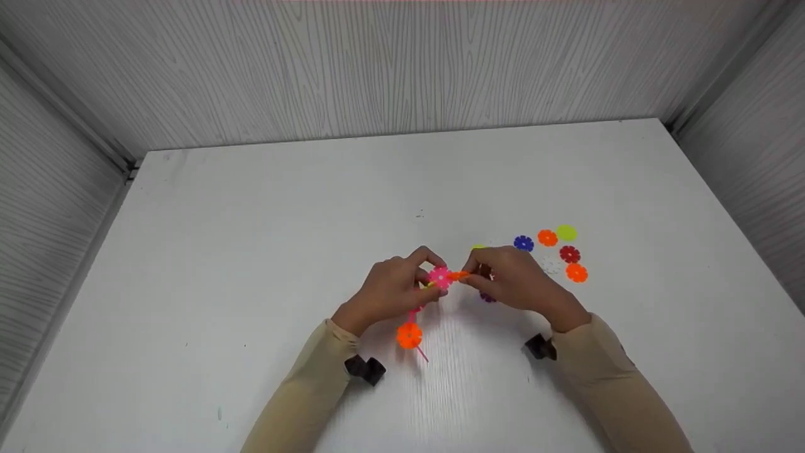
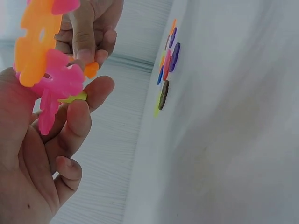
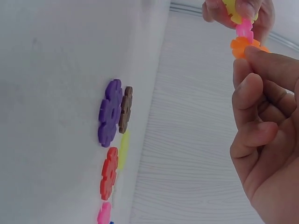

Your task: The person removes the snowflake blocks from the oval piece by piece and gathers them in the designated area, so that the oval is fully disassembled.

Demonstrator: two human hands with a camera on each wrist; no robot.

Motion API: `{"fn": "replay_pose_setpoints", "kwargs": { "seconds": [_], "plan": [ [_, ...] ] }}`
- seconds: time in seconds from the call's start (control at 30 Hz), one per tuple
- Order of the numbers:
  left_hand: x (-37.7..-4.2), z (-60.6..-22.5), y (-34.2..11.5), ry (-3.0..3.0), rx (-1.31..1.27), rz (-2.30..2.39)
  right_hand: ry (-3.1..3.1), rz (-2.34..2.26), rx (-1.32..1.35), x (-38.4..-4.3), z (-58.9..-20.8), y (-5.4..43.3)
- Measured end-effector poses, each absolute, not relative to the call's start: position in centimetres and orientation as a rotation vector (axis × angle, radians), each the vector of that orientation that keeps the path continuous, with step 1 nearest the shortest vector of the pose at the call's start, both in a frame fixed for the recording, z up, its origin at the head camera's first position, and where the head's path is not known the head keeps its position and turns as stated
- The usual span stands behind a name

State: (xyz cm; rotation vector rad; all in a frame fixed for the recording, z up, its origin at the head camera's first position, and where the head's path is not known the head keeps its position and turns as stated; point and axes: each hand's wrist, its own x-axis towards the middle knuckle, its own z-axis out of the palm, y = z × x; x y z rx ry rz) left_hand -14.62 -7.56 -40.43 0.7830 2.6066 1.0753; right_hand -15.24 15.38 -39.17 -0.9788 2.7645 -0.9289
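My left hand (image 1: 391, 290) grips a joined chain of notched, flower-shaped plastic discs. A pink disc (image 1: 440, 277) shows at its fingertips, with a yellow disc (image 3: 233, 8) beside it. Below the hand hangs an orange disc (image 1: 409, 335) of the same chain, with a pink one edge-on under it. Between thumb and forefinger, my right hand (image 1: 514, 278) pinches another orange disc (image 3: 239, 46). That disc meets the pink disc's edge; whether their slots are fully engaged I cannot tell. The left wrist view shows the chain's pink disc (image 2: 65, 77) up close.
Loose discs lie on the white table (image 1: 283, 220) right of and behind my right hand: blue (image 1: 523, 243), orange (image 1: 577, 272), red (image 1: 570, 254), yellow (image 1: 566, 233) and clear (image 1: 551, 265). Purple (image 3: 110, 113) and brown (image 3: 125, 110) ones lie near that hand. Wood-grain panels surround the table.
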Motion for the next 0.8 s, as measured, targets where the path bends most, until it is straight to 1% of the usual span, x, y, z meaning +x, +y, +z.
{"fn": "replay_pose_setpoints", "kwargs": {
  "seconds": [0.17, 0.47, 0.8],
  "plan": [
    [-14.5, -40.1, -7.6, 2.646, 0.825, 1.080, 2.807, -0.927, -1.054, -15.3, -38.8, 15.5],
    [-14.5, -39.5, -7.3, 2.701, 0.883, 1.044, 2.782, -0.965, -1.074, -15.5, -38.1, 16.1],
    [-14.5, -39.5, -7.3, 2.699, 0.841, 1.038, 2.807, -0.953, -1.115, -15.5, -38.1, 16.0]
  ]
}}
